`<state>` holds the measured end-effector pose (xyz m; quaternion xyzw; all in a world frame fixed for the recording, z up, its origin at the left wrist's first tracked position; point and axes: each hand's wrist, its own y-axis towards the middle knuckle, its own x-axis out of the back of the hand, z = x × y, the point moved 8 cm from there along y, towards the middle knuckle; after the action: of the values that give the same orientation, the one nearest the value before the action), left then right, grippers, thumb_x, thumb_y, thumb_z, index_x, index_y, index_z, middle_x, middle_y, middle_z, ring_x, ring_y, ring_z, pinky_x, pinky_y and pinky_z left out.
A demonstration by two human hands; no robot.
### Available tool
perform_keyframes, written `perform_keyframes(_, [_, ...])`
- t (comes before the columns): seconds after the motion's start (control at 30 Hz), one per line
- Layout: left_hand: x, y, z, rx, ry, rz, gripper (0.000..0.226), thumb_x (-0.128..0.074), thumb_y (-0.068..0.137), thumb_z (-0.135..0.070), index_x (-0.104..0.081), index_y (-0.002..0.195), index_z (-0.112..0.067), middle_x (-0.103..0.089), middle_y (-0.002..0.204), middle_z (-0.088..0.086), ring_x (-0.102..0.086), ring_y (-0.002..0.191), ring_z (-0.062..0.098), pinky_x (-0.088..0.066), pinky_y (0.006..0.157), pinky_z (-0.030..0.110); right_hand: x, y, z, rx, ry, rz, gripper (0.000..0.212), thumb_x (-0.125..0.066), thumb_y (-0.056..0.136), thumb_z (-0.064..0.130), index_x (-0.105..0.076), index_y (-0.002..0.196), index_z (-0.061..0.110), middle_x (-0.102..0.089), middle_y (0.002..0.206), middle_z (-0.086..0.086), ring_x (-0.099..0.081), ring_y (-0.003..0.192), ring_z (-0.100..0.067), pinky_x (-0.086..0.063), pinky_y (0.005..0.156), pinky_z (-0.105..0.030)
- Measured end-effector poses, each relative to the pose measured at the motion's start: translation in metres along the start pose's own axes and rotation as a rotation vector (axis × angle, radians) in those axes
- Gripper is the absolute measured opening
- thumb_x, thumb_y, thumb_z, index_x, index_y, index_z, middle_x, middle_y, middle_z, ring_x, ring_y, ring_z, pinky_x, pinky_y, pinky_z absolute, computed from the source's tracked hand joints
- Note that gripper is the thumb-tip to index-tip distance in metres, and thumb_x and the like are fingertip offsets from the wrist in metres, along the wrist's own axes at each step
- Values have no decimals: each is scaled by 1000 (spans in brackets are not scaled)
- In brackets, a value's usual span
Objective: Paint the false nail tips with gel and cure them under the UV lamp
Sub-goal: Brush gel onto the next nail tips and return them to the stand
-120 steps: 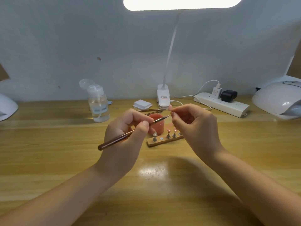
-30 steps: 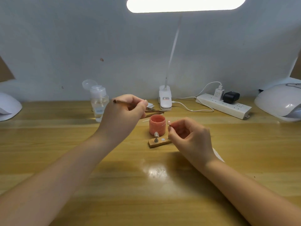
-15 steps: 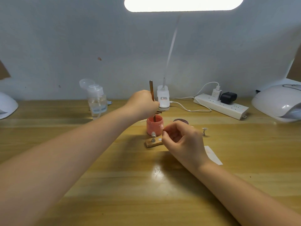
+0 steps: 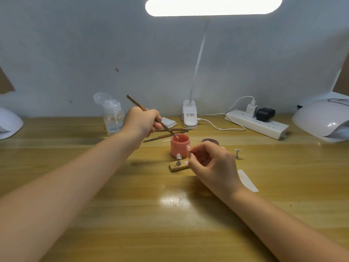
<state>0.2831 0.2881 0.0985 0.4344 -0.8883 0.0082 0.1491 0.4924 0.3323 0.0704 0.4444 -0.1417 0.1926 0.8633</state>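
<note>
Over the pot point(image 4: 180, 145), left hand point(image 4: 140, 121) gripped brush point(image 4: 151, 116), bristles dipped at the gel. Right hand point(image 4: 213, 163) pinched one tip point(image 4: 188, 148) on its stem beside the pot. Another tip point(image 4: 178, 156) stood on the block point(image 4: 179, 166), one stand point(image 4: 237, 153) apart. Judged mid-painting: reloading gel, no curing yet, UV lamp point(image 4: 321, 120) waiting far right.

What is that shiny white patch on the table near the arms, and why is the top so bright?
Head view: the patch is glare on the wooden table, mirroring the desk lamp, whose bar is washed out white; the arms blur toward the frame's bottom edge.
</note>
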Motion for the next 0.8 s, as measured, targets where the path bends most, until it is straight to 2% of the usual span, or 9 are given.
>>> perform_keyframes(0.13, [14, 4, 19, 66, -53, -29, 19, -56, 89, -14, -66, 76, -6, -62, 51, -1, -47, 45, 9, -39, 48, 22, 1, 0, 1, -3, 4, 9, 7, -72, 79, 3, -71, 83, 9, -66, 71, 5, -61, 66, -8, -53, 61, -24])
perform_keyframes(0.27, [22, -3, 21, 4, -145, -14, 18, -61, 91, -20, -71, 81, -9, -70, 60, -1, -59, 49, 6, -47, 51, 20, 4, 0, -3, -63, 29, -6, 8, -72, 80, 3, -72, 86, 9, -68, 72, 3, -63, 65, -9, -55, 63, -29])
perform_keyframes(0.4, [24, -31, 3, -208, -239, 68, 8, -69, 89, -21, -72, 83, -17, -75, 77, 2, -68, 66, 9, -52, 59, 19, 10, 4, -7, -156, 101, -49, 9, -72, 81, 6, -73, 88, 12, -70, 74, 3, -66, 66, -10, -56, 68, -36])
perform_keyframes(0.57, [25, -82, -23, -518, -273, 90, 5, -66, 85, -20, -71, 84, -19, -74, 75, 0, -69, 69, 8, -52, 63, 16, 14, 10, -6, -235, 264, -41, 11, -70, 85, 9, -70, 93, 16, -71, 75, -1, -68, 68, -20, -58, 63, -41])
perform_keyframes(0.7, [17, -112, -34, -679, -163, 138, 11, -66, 81, -30, -69, 91, -30, -74, 84, -6, -72, 82, 12, -55, 73, 21, 17, 14, 1, -240, 377, -57, 8, -69, 86, 8, -71, 92, 13, -71, 72, -5, -68, 66, -25, -57, 54, -29])
perform_keyframes(0.8, [16, -122, -37, -780, -89, 123, 14, -63, 82, -29, -70, 95, -27, -75, 86, -9, -72, 85, 13, -54, 76, 21, 19, 17, 4, -230, 401, -52, 9, -68, 86, 6, -70, 94, 12, -72, 71, -2, -68, 64, -23, -57, 54, -27])
